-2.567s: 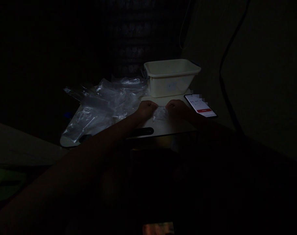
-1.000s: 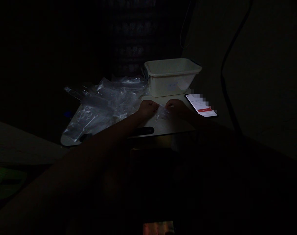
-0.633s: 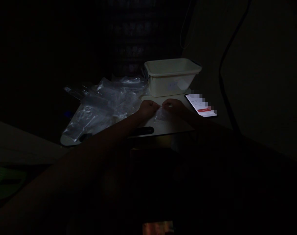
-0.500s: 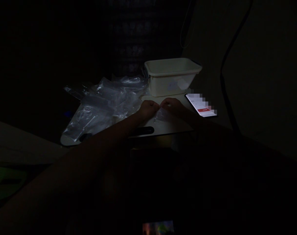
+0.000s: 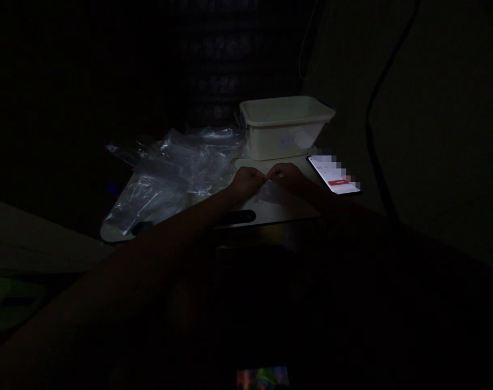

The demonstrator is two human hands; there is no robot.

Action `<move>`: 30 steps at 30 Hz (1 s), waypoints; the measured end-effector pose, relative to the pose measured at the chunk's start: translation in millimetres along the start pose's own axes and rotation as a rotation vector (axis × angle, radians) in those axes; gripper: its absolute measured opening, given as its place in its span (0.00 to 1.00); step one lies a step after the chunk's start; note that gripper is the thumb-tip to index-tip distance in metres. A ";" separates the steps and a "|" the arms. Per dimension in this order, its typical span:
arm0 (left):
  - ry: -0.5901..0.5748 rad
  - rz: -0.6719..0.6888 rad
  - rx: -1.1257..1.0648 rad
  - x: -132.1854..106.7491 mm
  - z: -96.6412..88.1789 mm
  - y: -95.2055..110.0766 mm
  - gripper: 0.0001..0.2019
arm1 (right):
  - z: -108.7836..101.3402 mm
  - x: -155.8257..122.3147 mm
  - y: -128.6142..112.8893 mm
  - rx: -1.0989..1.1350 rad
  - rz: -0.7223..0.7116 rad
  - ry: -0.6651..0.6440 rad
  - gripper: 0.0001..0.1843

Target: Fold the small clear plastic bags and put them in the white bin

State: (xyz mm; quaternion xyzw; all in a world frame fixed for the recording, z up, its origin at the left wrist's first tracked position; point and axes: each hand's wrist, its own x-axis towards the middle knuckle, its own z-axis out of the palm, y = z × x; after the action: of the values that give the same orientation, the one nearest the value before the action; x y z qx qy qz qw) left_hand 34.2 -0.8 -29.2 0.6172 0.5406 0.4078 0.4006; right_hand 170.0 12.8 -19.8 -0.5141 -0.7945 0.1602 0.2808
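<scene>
In dim light, my left hand (image 5: 247,181) and my right hand (image 5: 286,175) meet fingertip to fingertip over a small white table (image 5: 295,211). Both are closed in a pinch on the top edge of a small clear plastic bag (image 5: 269,193), which hangs below the fingers toward the tabletop. Whether anything lies inside the bag is too dark to tell. To the left of my left hand spreads a heap of clear plastic bags (image 5: 181,162), shiny and crumpled. Just behind the hands stands a white plastic bin (image 5: 276,142).
A phone (image 5: 334,176) with a lit screen lies at the table's right edge. The table has a dark slot (image 5: 240,216) near its front edge. A dark cable (image 5: 370,124) runs down the right wall. Another lit screen (image 5: 262,377) shows at the bottom, and a green object (image 5: 13,303) at lower left.
Both hands stay almost in place, pinching the small bag; the fingers have shifted only slightly. The picture on the bottom screen differs.
</scene>
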 end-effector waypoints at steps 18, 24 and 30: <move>-0.003 -0.005 -0.043 -2.6 1.1 2.5 0.11 | 4.0 2.7 5.3 -0.053 -0.019 0.097 0.08; -0.017 -0.001 -0.045 -4.5 0.7 5.3 0.10 | 4.7 3.0 8.7 0.053 -0.038 0.108 0.08; -0.047 0.001 -0.051 -5.0 -0.7 5.9 0.11 | 6.8 2.2 5.3 0.085 -0.058 0.086 0.07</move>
State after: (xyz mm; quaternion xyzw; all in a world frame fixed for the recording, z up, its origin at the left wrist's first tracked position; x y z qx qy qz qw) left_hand 35.2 -6.3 -23.9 0.6166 0.5199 0.4071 0.4288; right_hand 169.0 17.3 -27.4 -0.4849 -0.7887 0.1633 0.3409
